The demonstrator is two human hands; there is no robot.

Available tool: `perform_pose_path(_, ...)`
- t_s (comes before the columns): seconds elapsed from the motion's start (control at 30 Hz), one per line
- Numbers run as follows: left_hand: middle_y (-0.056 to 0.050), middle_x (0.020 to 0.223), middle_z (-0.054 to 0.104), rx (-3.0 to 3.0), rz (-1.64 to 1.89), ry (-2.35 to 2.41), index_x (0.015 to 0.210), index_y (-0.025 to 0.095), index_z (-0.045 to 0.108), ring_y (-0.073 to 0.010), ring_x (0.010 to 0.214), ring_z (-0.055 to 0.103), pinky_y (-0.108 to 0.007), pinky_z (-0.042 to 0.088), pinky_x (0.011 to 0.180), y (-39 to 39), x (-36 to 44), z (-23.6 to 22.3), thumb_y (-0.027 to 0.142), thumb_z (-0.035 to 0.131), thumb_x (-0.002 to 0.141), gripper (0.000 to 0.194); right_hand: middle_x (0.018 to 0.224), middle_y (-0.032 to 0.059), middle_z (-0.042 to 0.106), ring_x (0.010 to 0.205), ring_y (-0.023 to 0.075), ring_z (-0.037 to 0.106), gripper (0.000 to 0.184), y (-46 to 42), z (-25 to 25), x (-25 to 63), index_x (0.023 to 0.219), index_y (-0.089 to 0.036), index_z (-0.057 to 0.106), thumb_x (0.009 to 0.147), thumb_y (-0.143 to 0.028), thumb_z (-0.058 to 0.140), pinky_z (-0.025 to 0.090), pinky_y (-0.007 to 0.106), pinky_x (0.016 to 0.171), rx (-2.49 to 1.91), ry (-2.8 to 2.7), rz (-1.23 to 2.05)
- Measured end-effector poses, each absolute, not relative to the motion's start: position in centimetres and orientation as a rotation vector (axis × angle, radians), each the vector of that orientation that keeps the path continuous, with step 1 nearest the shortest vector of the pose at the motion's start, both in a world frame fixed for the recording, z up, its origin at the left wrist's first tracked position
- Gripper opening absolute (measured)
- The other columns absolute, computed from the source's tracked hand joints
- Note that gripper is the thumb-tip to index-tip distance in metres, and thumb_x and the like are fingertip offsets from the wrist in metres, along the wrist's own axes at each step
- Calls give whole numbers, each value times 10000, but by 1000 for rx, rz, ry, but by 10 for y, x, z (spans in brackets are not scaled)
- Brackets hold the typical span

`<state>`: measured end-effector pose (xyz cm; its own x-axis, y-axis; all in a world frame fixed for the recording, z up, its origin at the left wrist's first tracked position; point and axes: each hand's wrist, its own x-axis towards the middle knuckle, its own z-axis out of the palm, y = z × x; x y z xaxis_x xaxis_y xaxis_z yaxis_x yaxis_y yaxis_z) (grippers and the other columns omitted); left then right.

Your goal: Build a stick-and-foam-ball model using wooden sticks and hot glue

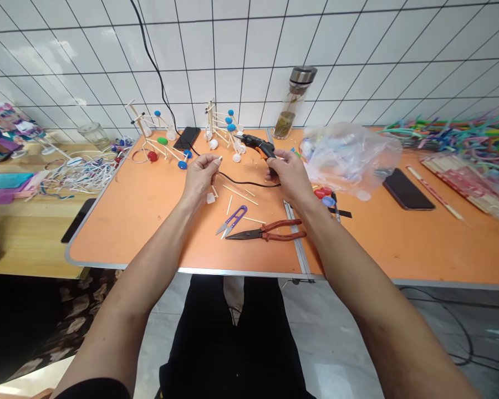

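Observation:
My right hand (pixel 289 172) is wrapped round the grip of a black and orange hot glue gun (pixel 255 143), whose nozzle points left. Its cord runs from the grip towards my left hand. Between the thumb and fingertips of my left hand (pixel 200 176) is a short wooden stick (pixel 220 158), with only its pale end showing. Just beyond the nozzle stands a wooden stick model with blue discs (pixel 231 127). Another stick model with a green disc (pixel 162 141) is farther left. Below my hands lie purple thread snips (pixel 233 220), red-handled pliers (pixel 270 231) and loose wooden sticks (pixel 240 194).
A glass tea bottle (pixel 291 102) stands against the tiled wall. To the right are a plastic bag (pixel 353 155), a phone (pixel 408 189), packaged sticks (pixel 466 180) and colourful pipe cleaners (pixel 453 136). Tangled white strips (pixel 91 172) and a glass jar (pixel 95 134) are on the left.

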<state>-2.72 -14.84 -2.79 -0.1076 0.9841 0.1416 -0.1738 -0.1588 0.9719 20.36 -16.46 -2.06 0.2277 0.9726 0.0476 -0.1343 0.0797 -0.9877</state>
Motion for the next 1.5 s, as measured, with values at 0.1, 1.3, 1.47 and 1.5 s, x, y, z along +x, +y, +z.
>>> perform_pose_path(0.1, 45, 593, 591, 1119, 1481, 1016, 833, 196, 759, -79, 486, 439, -200, 310, 441, -147, -28, -29, 280, 888, 780, 163, 722, -67, 585, 616, 80, 571, 249, -171, -13, 203, 938, -215, 628, 735, -160, 760, 536, 165, 568, -947, -840, 1328)
perform_pose_path(1.3, 25, 726, 683, 1184, 1498, 881, 901, 222, 789, -75, 601, 557, -184, 441, 556, -144, -32, -31, 309, 918, 870, 159, 921, 25, 788, 554, 115, 561, 465, -212, 3, 187, 942, -252, 717, 899, -686, 877, 458, 273, 509, -987, -1351, 842)
perform_pose_path(1.47, 29, 715, 674, 1194, 1501, 904, 899, 223, 783, -74, 591, 546, -189, 445, 559, -145, -32, -30, 303, 906, 888, 148, 917, 27, 778, 557, 117, 542, 422, -213, 4, 187, 924, -253, 716, 915, -641, 880, 440, 281, 512, -988, -1347, 845)
perform_pose_path(1.5, 29, 715, 673, 1198, 1505, 897, 900, 222, 783, -73, 590, 543, -188, 443, 558, -145, -32, -30, 301, 903, 891, 144, 917, 28, 777, 555, 117, 539, 425, -213, 3, 187, 919, -253, 719, 918, -648, 874, 439, 283, 512, -988, -1351, 841)
